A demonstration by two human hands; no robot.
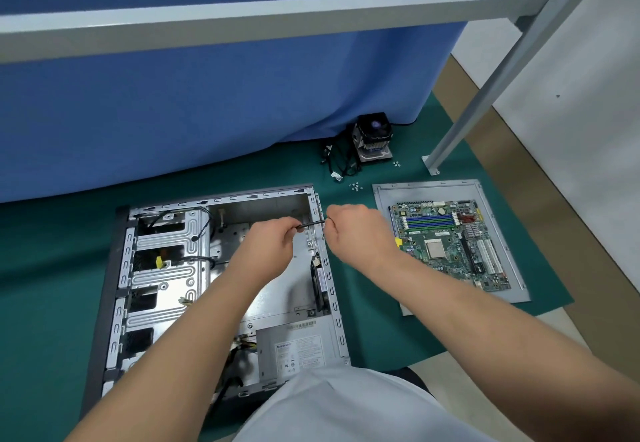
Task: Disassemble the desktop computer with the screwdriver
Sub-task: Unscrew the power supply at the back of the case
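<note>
Both hands are gripping a short black cable over the opened desktop computer case.

The case point(221, 289) is lying on its side on the green mat point(52, 268), showing bare metal drive bays, loose wires and a grey power supply point(294, 348). The left hand point(273, 247) and right hand point(356, 230) are each pinching one end of what looks like a black cable point(311, 224), held taut above the case's right wall. The motherboard point(450, 244) is resting on a grey side panel point(512, 268) to the right, a cooler fan point(372, 138) and small screws point(355, 186) lying beyond.
</note>
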